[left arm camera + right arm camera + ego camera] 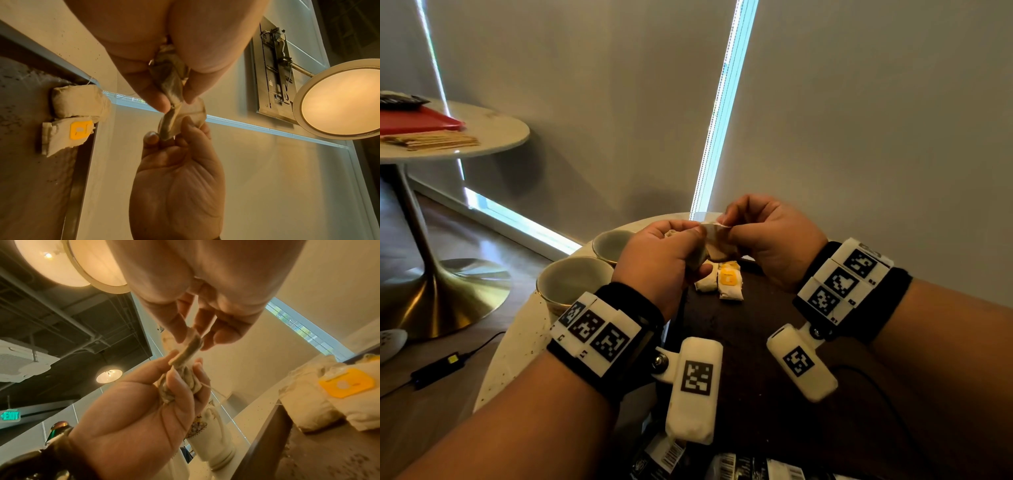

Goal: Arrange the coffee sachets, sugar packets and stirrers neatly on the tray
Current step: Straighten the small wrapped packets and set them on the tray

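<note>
Both hands are raised over a dark brown tray [756, 325] and share one crumpled beige sachet [714, 240]. My left hand [697, 236] grips its bunched lower part [172, 84], and a thin string trails from it. My right hand [726, 224] pinches its flat upper end [191, 345] between thumb and fingers. Two more beige sachets lie side by side at the tray's far edge: a plain one [705, 282] and one with a yellow tag [730, 281]. Wooden stirrers [431, 140] lie on a separate round table at the far left.
Two empty cups [571, 281] [609, 243] stand on the white table left of the tray. Dark barcoded packets [722, 466] lie at the near edge. A red flat object [417, 120] shares the far table. A power adapter [438, 370] lies on the floor.
</note>
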Motion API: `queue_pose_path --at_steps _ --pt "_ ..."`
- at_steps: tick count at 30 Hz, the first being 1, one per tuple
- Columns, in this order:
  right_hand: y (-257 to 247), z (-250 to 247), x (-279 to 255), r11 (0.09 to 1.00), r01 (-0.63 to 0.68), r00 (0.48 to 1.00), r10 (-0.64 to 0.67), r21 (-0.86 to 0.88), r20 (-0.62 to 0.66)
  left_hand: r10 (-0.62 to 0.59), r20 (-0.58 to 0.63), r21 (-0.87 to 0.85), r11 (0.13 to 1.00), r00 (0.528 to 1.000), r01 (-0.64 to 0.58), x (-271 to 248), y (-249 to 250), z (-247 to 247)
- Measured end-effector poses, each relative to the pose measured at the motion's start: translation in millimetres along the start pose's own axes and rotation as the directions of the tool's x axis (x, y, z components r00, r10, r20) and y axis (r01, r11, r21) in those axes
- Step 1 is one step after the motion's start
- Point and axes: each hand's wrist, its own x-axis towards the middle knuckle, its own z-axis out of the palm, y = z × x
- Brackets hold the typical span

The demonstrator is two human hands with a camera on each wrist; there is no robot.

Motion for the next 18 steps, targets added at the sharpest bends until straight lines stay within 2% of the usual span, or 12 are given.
queue_pose_path --at_steps 4,7,9,13,15,18 --pt "-5.5 -1.8 -0.4 1.000 -0.026 0.999 0.027 -0.013 0.037 -0.016 0.002 0.016 1.000 1.000 0.016 0.1 0.7 -0.6" --pt "-6.5 -3.3 -0.9 0.987 -0.021 0.999 0.026 -0.158 0.030 -0.015 0.001 0.035 0.999 1.000 0.015 -0.6 0.4 -0.9" --pt "-6.8 -5.5 1.4 0.977 -0.041 0.999 0.039 -0.208 -0.014 -0.002 -0.016 -0.006 1.000 1.000 0.002 -1.9 1.1 0.7" --pt "-2.3 -13.5 13.0 0.967 -0.155 0.980 0.125 -0.201 -0.156 0.071 -0.083 -0.120 0.989 0.994 -0.081 -3.7 7.3 2.6" --pt "3.1 -14.2 18.0 0.933 -0.217 0.968 0.168 -0.288 -0.184 0.099 -0.103 -0.128 0.985 0.990 -0.112 -4.1 10.1 1.5" --pt "11.9 -8.3 22.5 0.849 -0.295 0.956 0.264 -0.438 -0.132 0.114 -0.116 -0.128 0.983 0.987 -0.129 -6.0 11.4 2.0"
